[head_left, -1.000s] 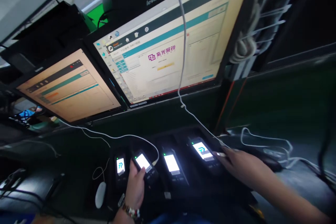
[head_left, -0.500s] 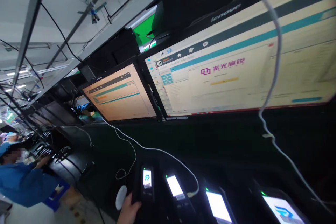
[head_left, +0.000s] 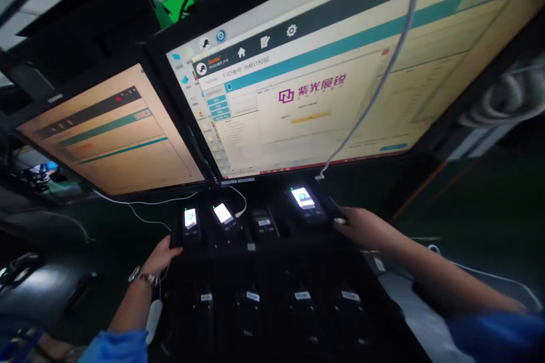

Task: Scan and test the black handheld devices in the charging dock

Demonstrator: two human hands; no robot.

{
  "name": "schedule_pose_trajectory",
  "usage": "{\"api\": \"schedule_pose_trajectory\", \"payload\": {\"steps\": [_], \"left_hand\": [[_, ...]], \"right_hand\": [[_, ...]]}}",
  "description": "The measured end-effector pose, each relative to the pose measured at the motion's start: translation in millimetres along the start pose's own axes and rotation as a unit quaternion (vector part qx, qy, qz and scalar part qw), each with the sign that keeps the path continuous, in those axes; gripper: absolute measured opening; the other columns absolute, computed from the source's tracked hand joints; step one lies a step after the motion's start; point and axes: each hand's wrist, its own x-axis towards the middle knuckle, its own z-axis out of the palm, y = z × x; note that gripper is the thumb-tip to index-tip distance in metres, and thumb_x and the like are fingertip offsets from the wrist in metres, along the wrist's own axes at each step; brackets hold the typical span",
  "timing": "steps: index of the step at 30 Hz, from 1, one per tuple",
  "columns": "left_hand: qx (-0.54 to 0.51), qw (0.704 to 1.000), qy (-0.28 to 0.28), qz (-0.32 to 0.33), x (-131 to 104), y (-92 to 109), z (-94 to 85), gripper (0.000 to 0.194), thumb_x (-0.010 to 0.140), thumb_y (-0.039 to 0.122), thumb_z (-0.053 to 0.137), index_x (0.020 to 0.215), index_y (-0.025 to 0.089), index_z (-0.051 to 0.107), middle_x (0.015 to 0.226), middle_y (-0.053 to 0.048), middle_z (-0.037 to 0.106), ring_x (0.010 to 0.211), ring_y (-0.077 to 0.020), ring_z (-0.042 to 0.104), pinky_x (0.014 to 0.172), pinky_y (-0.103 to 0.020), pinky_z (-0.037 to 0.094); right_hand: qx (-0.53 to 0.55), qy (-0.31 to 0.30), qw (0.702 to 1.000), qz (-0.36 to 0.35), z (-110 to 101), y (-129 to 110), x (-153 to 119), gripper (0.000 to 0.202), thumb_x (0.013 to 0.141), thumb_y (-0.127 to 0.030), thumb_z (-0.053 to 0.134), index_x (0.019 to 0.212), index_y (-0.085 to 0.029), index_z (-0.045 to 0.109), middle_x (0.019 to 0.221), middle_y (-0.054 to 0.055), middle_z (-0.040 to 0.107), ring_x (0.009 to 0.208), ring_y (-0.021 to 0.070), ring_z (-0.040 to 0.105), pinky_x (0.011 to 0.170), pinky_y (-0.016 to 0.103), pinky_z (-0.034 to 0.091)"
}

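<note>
A dark tray (head_left: 293,258) of handheld devices spans the space between my hands. My left hand (head_left: 160,254) grips its left edge, thumb on top. At the opposite edge, my right hand (head_left: 355,226) is closed, its fingers partly hidden. The far row holds a lit device (head_left: 191,219) at the left, a white-screened device (head_left: 223,214) beside it, a dark device (head_left: 264,223) and another lit device (head_left: 304,198) at the right. Nearer to me lie several dark devices with white labels (head_left: 302,295). A white cable plug (head_left: 240,214) touches or lies by the white-screened device.
Behind the tray stand a large monitor (head_left: 264,136) and a left monitor (head_left: 128,153). A white cable (head_left: 394,62) hangs across the large screen. A white mouse (head_left: 154,317) is by my left wrist; coiled cable (head_left: 511,96) hangs at the right.
My view has swung right and down, bringing my right hand and the nearer row of devices into sight. The third device's screen has gone from bright to dark.
</note>
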Motion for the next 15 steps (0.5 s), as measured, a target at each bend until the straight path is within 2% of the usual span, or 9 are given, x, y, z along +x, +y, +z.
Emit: {"api": "schedule_pose_trajectory", "payload": {"steps": [3,7,10,13,15], "left_hand": [[-0.014,0.999,-0.019,-0.031,55.6,9.4,6.5,0.064,0.046,0.009,0.074,0.108,0.017,0.058,0.091,-0.003,0.074,0.096,-0.0267,0.067,0.091,-0.041,0.048],[-0.012,0.992,-0.042,-0.118,107.3,-8.4,17.6,0.065,0.044,-0.001,0.066,0.106,0.016,0.057,0.079,-0.003,0.072,0.083,-0.0280,0.069,0.080,-0.044,0.052],[-0.011,0.985,-0.041,-0.167,125.4,-36.2,24.7,0.070,0.045,-0.003,0.064,0.111,0.018,0.053,0.079,-0.003,0.071,0.080,-0.0279,0.069,0.075,-0.044,0.053],[-0.011,0.980,-0.044,-0.195,132.9,-67.4,29.6,0.078,0.047,-0.002,0.064,0.120,0.021,0.047,0.085,-0.004,0.070,0.084,-0.0273,0.069,0.076,-0.043,0.053],[-0.002,0.977,-0.046,-0.207,135.6,-87.3,31.8,0.082,0.048,-0.002,0.064,0.124,0.020,0.043,0.087,-0.005,0.070,0.086,-0.0273,0.068,0.078,-0.043,0.053]], "right_hand": [[0.015,-0.040,0.999,0.008,4.2,3.2,47.7,0.021,0.082,-0.026,0.056,0.089,-0.010,0.068,0.090,0.015,0.072,0.084,0.0250,0.067,0.071,0.029,0.046],[0.041,-0.090,0.994,0.042,41.2,23.9,87.2,0.022,0.076,-0.030,0.066,0.087,-0.011,0.068,0.088,0.012,0.072,0.080,0.0236,0.067,0.068,0.028,0.048],[0.050,-0.125,0.989,0.066,81.6,37.1,98.6,0.027,0.068,-0.027,0.072,0.088,-0.009,0.069,0.090,0.013,0.072,0.082,0.0254,0.068,0.069,0.030,0.050],[0.056,-0.159,0.983,0.070,122.0,46.9,99.5,0.036,0.058,-0.018,0.074,0.092,-0.009,0.069,0.096,0.015,0.072,0.089,0.0297,0.068,0.075,0.034,0.051],[0.069,-0.183,0.979,0.055,143.6,53.0,96.3,0.041,0.056,-0.015,0.072,0.097,-0.011,0.070,0.103,0.015,0.071,0.095,0.0312,0.067,0.081,0.035,0.051]]}}
